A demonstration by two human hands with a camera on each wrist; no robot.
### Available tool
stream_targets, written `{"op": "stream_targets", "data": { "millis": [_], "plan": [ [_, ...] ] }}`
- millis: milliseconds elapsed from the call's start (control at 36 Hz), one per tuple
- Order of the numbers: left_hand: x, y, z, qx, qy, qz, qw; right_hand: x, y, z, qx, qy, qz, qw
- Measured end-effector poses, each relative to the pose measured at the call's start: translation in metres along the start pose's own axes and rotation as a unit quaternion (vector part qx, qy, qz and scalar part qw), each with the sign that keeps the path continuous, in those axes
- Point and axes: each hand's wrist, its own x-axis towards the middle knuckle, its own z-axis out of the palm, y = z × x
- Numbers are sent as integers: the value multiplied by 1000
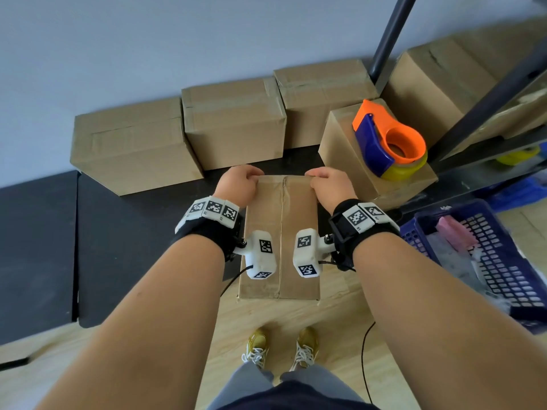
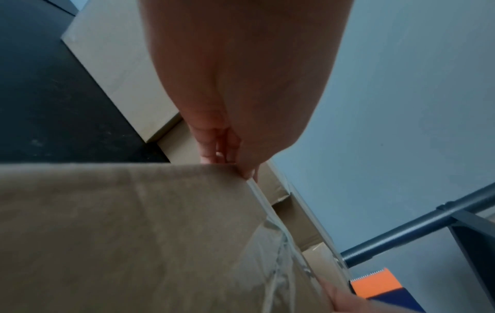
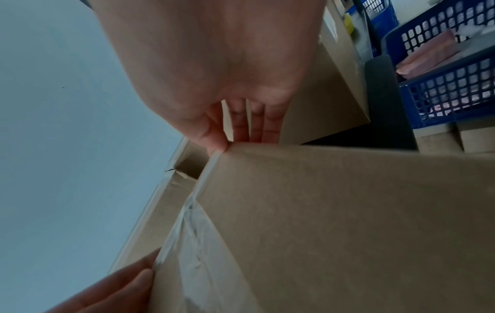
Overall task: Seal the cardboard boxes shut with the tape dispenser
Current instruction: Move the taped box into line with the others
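A long brown cardboard box (image 1: pixel 279 238) lies lengthwise in front of me, flaps closed, with clear tape (image 3: pixel 192 228) wrinkled over its centre seam. My left hand (image 1: pixel 244 180) grips the far left corner, thumb on top and fingers (image 2: pixel 214 148) down the far face. My right hand (image 1: pixel 321 180) grips the far right corner the same way, fingers (image 3: pixel 254 127) behind the end. The orange and blue tape dispenser (image 1: pixel 387 140), with its yellow roll, sits untouched on a smaller box (image 1: pixel 340 149) to the right.
Three closed boxes (image 1: pixel 233 125) line the wall behind, on a dark mat (image 1: pixel 38 247). A dark metal shelf frame (image 1: pixel 384 39) with a large box stands at the right. A blue plastic basket (image 1: pixel 503 261) with packing material sits on the wooden floor beside me.
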Motion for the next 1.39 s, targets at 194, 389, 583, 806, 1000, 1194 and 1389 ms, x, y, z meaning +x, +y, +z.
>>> {"op": "stream_targets", "data": {
  "millis": [194,389,583,806,1000,1194,1389],
  "plan": [
    [-3,-7,9,-74,-6,-23,997,2,5,-4,43,-59,39,997],
    [4,-8,11,-80,38,-24,996,4,11,-3,46,-22,13,999],
    [17,-2,4,-33,67,-13,997,7,10,4,55,-10,12,998],
    [23,-4,9,15,90,15,996,2,4,17,-37,18,-60,997],
    [21,-12,23,38,59,104,992,13,-8,28,-120,-30,-130,984],
    [24,-15,24,56,58,122,989,17,-3,28,-117,-72,-114,984],
    [15,-3,24,138,37,94,985,6,2,22,-80,-40,-99,991]
  ]
}}
